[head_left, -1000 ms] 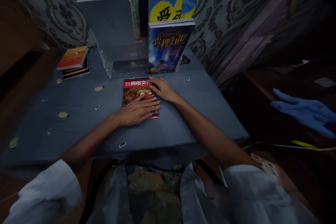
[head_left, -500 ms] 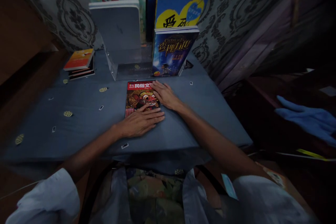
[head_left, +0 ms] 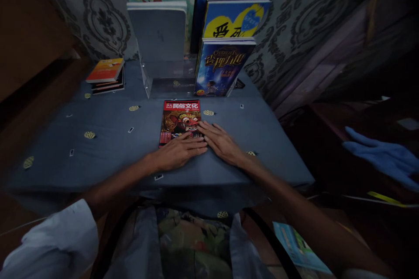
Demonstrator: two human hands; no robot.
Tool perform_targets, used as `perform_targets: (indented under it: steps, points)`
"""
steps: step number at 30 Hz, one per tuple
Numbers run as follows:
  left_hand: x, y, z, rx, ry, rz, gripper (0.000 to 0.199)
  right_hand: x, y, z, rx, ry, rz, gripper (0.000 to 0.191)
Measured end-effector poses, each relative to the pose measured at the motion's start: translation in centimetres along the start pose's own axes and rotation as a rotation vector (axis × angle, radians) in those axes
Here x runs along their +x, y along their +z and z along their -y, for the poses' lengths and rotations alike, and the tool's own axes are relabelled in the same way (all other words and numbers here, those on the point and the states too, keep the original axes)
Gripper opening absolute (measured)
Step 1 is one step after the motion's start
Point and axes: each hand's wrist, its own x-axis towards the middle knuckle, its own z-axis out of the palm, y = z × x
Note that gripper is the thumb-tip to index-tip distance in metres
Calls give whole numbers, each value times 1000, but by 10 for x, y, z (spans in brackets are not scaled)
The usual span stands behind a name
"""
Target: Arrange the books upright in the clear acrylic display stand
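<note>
Nearest us, the left hand lies flat across the lower edge of the red book, fingers extended and gripping nothing, probably to keep it from sliding; the right hand, equally open and empty, rests its fingertips at the right edge, perhaps to steady it. We have the book face up on the bench, just before the clear stand, which seems to prop the blue book cover outward. Farther left, a stack lies flat, needing no support.
</note>
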Motion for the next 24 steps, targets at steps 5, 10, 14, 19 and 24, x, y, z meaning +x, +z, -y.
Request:
perform_targets:
  steps: [5, 10, 14, 19, 24]
  points:
    - [-14, -6, -9, 13, -6, -62, 43, -14, -2, 8, -24, -20, 20, 49]
    - [-39, -7, 2, -16, -98, -182, 40, -19, -9, 24, -65, -97, 52, 46]
    - [-50, -3, 33, -62, -204, -244, 42, -10, -15, 41, -66, -168, 77, 45]
    - [-42, -9, 86, -94, -315, -264, 48, 18, -9, 56, -65, -245, 111, 43]
    - [-29, -22, 133, -102, -366, -260, 53, 54, 4, 59, -74, -269, 152, 44]
